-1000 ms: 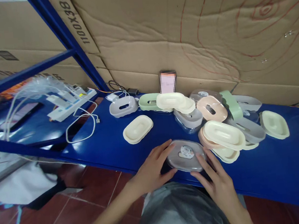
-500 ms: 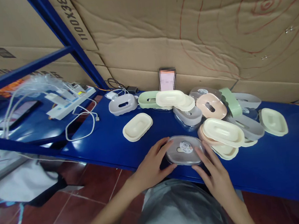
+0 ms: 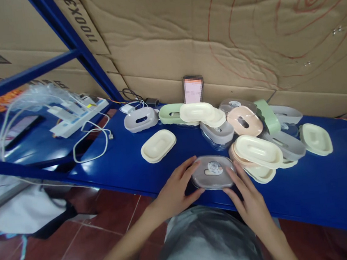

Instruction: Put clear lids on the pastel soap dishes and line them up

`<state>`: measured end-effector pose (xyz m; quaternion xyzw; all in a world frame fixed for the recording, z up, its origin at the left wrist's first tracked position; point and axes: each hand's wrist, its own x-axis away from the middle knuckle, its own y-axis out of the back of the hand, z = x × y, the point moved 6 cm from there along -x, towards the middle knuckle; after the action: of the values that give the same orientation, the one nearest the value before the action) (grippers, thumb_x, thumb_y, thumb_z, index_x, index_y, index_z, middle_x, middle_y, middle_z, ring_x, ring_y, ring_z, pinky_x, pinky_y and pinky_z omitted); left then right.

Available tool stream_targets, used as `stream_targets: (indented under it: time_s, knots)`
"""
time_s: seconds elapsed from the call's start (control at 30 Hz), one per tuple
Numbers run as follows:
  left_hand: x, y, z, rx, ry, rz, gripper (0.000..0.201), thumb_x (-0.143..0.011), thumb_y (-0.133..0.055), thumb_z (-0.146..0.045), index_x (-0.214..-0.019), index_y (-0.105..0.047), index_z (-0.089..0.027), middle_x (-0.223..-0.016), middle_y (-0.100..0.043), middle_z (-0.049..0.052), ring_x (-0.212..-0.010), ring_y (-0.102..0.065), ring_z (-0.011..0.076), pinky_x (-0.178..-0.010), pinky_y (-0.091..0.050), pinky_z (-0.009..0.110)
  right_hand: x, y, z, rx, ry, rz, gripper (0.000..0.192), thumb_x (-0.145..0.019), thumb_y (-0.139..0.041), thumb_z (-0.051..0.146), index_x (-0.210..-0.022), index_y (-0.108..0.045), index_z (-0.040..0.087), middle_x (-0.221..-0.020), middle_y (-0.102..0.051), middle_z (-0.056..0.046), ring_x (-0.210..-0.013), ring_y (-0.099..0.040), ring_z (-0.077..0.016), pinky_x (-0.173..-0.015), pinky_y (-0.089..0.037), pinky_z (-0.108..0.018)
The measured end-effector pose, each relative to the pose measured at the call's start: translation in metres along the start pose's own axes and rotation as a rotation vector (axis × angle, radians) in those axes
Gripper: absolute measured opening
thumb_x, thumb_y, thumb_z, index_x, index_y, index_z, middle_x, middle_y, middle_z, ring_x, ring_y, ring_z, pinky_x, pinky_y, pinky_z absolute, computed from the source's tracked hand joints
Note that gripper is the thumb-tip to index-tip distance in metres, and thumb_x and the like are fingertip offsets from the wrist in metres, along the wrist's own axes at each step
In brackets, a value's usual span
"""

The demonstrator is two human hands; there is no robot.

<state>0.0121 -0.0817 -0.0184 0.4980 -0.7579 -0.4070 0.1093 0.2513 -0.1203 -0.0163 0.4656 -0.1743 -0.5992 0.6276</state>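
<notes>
A grey oval soap box with a clear lid and a small sticker lies near the front edge of the blue shelf. My left hand rests against its left side, fingers spread along the rim. My right hand holds its right side. Both hands grip the box between them. Just right of it lies a heap of oval soap boxes and trays in cream, pink, grey and green.
A cream tray lies alone to the left. A grey box and a green one sit further back. A phone leans on the cardboard wall. A white power strip with cables lies far left.
The view has shifted slightly; the grey box and both hands sit a little higher in frame. My hands keep their hold on it.
</notes>
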Motion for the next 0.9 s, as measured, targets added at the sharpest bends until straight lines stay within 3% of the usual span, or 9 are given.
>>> stream_targets:
  time_s: [0.37, 0.43, 0.5, 0.6, 0.67, 0.73, 0.9]
  knots:
    - [-0.001, 0.007, -0.006, -0.018, -0.013, -0.018, 0.078, -0.105, -0.068, -0.041, -0.17, -0.027, -0.033, -0.174, -0.039, 0.014, -0.158, -0.045, 0.032, -0.126, -0.049, 0.052, -0.001, -0.002, 0.002, 0.05, 0.007, 0.005, 0.065, -0.112, -0.054, 0.039, -0.172, -0.03, 0.041, -0.18, -0.03, -0.006, -0.16, -0.043, -0.0344, -0.118, -0.056, -0.053]
    - [-0.002, 0.021, -0.005, -0.088, -0.024, -0.111, 0.072, -0.106, -0.067, -0.04, -0.168, -0.032, -0.032, -0.172, -0.042, 0.014, -0.157, -0.047, 0.0318, -0.125, -0.049, 0.051, -0.002, -0.001, 0.004, 0.074, 0.017, -0.025, 0.063, -0.112, -0.053, 0.035, -0.171, -0.032, 0.04, -0.18, -0.031, -0.007, -0.161, -0.042, -0.0352, -0.119, -0.055, -0.056]
    - [0.0, 0.043, 0.004, -0.249, 0.022, -0.284, 0.06, -0.107, -0.065, -0.038, -0.162, -0.043, -0.031, -0.168, -0.048, 0.014, -0.153, -0.05, 0.0341, -0.123, -0.048, 0.054, -0.002, 0.002, 0.004, 0.092, 0.022, -0.071, 0.061, -0.111, -0.053, 0.031, -0.169, -0.037, 0.039, -0.178, -0.034, -0.008, -0.162, -0.04, -0.0364, -0.121, -0.052, -0.062]
    - [0.009, 0.074, 0.031, -0.497, 0.221, -0.463, 0.049, -0.106, -0.064, -0.039, -0.152, -0.057, -0.025, -0.161, -0.054, 0.019, -0.146, -0.055, 0.0426, -0.118, -0.047, 0.064, -0.002, 0.003, 0.003, 0.094, 0.015, -0.115, 0.058, -0.109, -0.056, 0.028, -0.165, -0.043, 0.035, -0.173, -0.04, -0.012, -0.159, -0.042, -0.0381, -0.12, -0.051, -0.066]
    - [0.015, 0.084, 0.051, -0.551, 0.313, -0.434, 0.041, -0.106, -0.063, -0.043, -0.14, -0.066, -0.022, -0.152, -0.062, 0.02, -0.143, -0.057, 0.0457, -0.113, -0.049, 0.067, -0.002, 0.002, 0.001, 0.095, 0.012, -0.134, 0.055, -0.108, -0.058, 0.029, -0.162, -0.047, 0.034, -0.166, -0.047, -0.014, -0.15, -0.052, -0.0381, -0.114, -0.057, -0.064]
    - [0.02, 0.088, 0.064, -0.541, 0.313, -0.383, 0.031, -0.107, -0.059, -0.045, -0.125, -0.072, -0.023, -0.139, -0.071, 0.016, -0.139, -0.061, 0.0429, -0.111, -0.052, 0.064, -0.001, 0.003, 0.0, 0.101, 0.008, -0.158, 0.052, -0.107, -0.06, 0.03, -0.158, -0.053, 0.034, -0.158, -0.052, -0.015, -0.134, -0.064, -0.0358, -0.104, -0.063, -0.059]
    - [0.028, 0.092, 0.072, -0.515, 0.264, -0.348, 0.03, -0.109, -0.053, -0.046, -0.112, -0.073, -0.024, -0.132, -0.075, 0.012, -0.135, -0.064, 0.0362, -0.111, -0.057, 0.054, -0.009, 0.003, 0.002, 0.101, -0.005, -0.17, 0.048, -0.107, -0.061, 0.033, -0.155, -0.058, 0.034, -0.144, -0.056, -0.016, -0.107, -0.071, -0.0293, -0.086, -0.068, -0.049]
